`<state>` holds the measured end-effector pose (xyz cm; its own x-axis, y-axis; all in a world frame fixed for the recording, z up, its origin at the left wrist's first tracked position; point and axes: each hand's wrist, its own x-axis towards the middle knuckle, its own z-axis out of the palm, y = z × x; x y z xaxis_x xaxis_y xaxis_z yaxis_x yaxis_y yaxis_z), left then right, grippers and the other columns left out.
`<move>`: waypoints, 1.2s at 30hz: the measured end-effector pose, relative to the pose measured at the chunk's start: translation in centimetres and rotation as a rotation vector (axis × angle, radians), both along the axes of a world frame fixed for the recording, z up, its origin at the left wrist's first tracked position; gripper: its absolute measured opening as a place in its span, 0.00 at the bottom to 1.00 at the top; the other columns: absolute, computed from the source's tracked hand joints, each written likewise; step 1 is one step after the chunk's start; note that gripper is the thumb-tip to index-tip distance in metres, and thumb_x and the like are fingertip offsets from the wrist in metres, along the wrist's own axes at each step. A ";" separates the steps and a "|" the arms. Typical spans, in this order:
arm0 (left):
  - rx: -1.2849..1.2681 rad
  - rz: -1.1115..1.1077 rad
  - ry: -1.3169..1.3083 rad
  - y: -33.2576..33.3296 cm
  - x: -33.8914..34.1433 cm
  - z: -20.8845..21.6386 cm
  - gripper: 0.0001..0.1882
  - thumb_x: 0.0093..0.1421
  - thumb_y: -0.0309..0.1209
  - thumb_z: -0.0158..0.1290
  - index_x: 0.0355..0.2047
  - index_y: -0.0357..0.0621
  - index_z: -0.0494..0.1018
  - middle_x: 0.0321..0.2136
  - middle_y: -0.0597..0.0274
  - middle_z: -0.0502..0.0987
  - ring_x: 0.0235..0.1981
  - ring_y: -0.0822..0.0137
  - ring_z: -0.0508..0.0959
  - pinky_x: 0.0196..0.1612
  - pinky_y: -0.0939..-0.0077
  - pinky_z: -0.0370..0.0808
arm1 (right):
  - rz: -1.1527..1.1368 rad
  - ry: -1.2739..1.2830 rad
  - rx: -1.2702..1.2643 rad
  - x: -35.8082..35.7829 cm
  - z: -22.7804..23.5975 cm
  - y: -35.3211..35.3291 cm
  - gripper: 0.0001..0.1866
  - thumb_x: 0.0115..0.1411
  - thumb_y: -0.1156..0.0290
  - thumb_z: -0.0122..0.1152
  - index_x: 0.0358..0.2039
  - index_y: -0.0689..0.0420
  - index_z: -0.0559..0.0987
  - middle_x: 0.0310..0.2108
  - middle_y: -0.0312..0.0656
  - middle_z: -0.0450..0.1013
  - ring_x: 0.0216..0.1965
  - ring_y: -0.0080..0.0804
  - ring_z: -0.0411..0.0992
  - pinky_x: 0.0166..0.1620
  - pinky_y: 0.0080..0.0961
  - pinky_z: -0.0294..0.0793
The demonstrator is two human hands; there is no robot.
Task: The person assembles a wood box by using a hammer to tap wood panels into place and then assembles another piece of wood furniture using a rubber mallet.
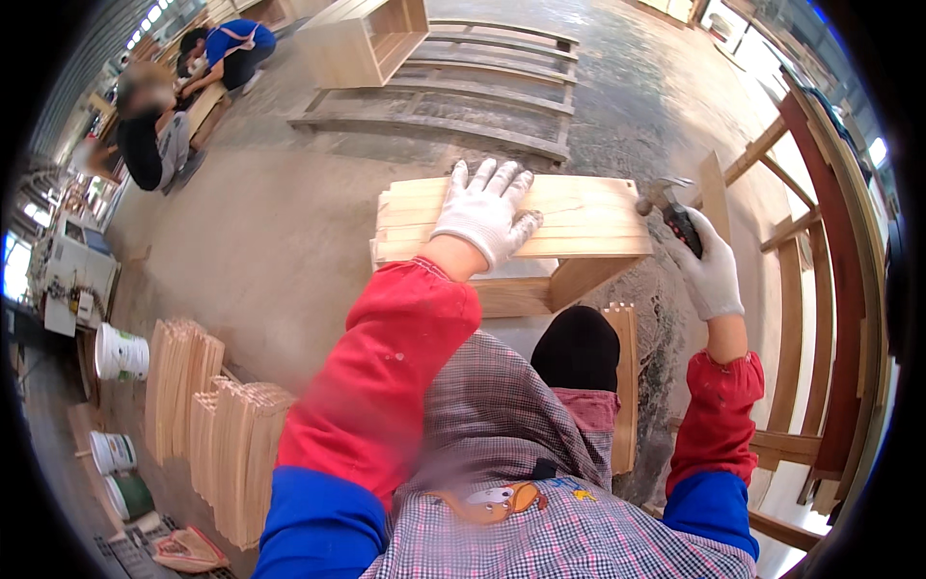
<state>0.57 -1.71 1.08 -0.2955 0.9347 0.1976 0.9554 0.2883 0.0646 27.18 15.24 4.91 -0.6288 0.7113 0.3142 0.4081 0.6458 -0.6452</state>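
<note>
Box [586, 214] of pale, grained wood; left fingers [501, 178] spread on it; right fingers [688, 261] clamped on hammer [679, 224].

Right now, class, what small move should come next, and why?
Probably a tap on the right end of the wooden box: the right hand holds the claw hammer near it, while the left hand lies spread on its top.

Smooth matt wooden box [588, 210], shiny metal hammer head [662, 193]; cloth gloves [480, 224]
</note>
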 end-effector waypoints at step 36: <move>0.899 0.261 -1.583 -8.2 -9.5 -6.1 0.23 0.62 0.42 0.49 0.51 0.37 0.69 0.46 0.62 0.74 0.46 0.71 0.71 0.51 0.78 0.66 | 0.491 0.127 -0.279 -11.3 2.6 -17.3 0.24 0.53 0.73 0.61 0.51 0.62 0.70 0.37 0.50 0.73 0.38 0.35 0.74 0.43 0.25 0.71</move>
<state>-8.95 -9.92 -5.01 -0.7832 0.6214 -0.0226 -0.2052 -0.2240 0.9528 15.87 -2.05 7.56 -0.8755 0.4126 0.2515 0.0115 0.5381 -0.8428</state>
